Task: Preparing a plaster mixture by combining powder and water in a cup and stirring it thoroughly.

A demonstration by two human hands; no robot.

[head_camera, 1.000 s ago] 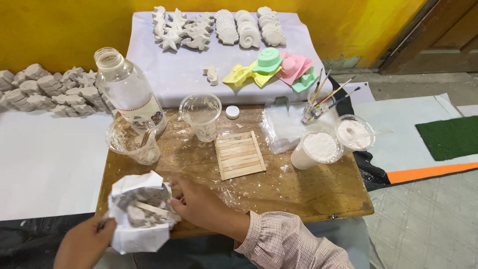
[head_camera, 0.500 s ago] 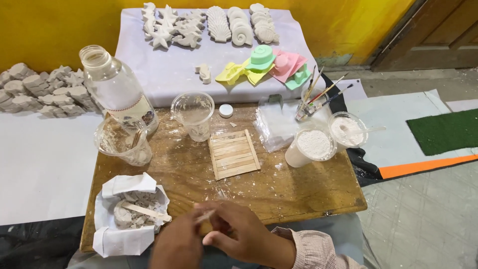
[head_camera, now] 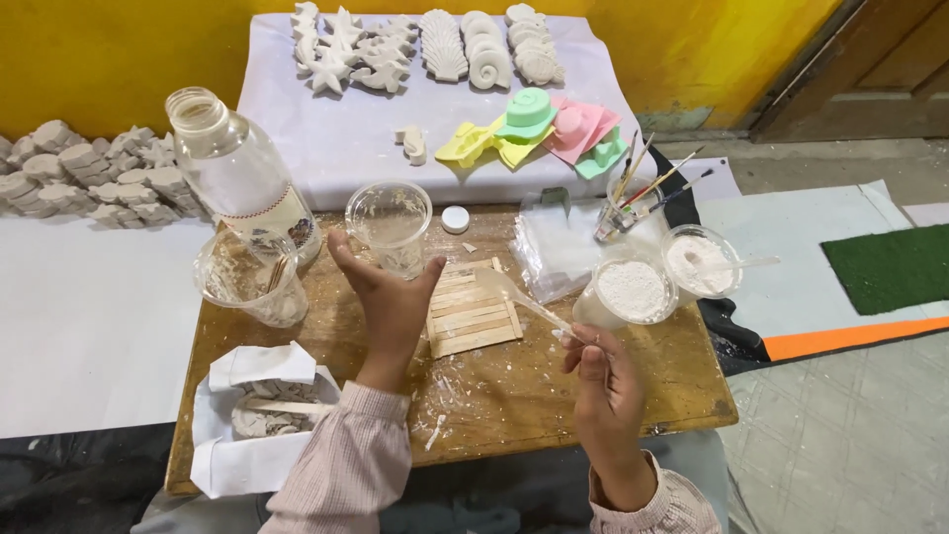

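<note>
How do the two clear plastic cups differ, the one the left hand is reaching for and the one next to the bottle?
The clear cup in front of the left hand looks empty apart from a whitish film; the cup beside the bottle holds wooden sticks and white residue. The first stands at the table's middle back, free of the bottle; the second sits at the left edge against it. Both are upright, transparent and smeared white.

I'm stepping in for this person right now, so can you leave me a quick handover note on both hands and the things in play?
Left hand: open, reaching toward the clear plastic cup, not gripping it.
Right hand: pinching a clear plastic spoon, bowl over the stick mat.
Cup of white powder is right of the mat; open bottle back left.
Done: spoon in hand. Left: cup not grasped.
</note>
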